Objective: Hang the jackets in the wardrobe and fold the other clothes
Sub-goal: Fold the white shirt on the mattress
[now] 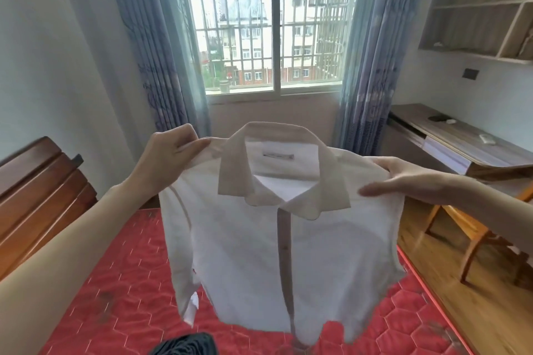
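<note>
A white collared shirt [282,242] hangs upright in the air in front of me, its buttoned front facing me and its hem above the red mattress [115,311]. My left hand [170,153] pinches the shirt's left shoulder beside the collar. My right hand [403,179] holds the right shoulder, thumb in front and fingers behind the cloth. The sleeves are partly hidden behind the shirt's body.
A dark garment [184,344] lies at the mattress's near edge. A wooden headboard [37,196] stands at left. A desk [461,141] and a wooden chair [473,236] stand at right, with wall shelves [484,6] above. A barred window [274,26] with blue curtains is ahead.
</note>
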